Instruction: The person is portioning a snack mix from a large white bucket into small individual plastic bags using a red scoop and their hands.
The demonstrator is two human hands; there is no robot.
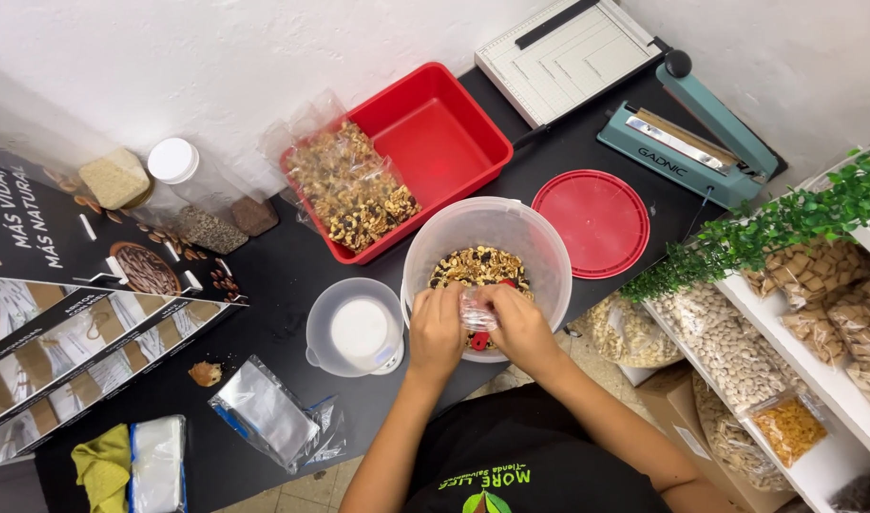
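Both hands, left hand (436,328) and right hand (520,323), each grip closed on a small clear bag (477,311) over the big tub (530,237) of nut mix (478,266)

The single head view looks steeply down, fairly close, onto the black counter (292,275) against a white wall.

Both forearms bare, coming up from the bottom edge and meeting in the middle. Left hand (436,328) with back turned up, fingers curled inward and pinched near the fingertips. Right hand (520,323) just beside, fingers bent toward the left one, thumb side facing it. Wrists nearly straight, elbows spread apart, hands almost touching.
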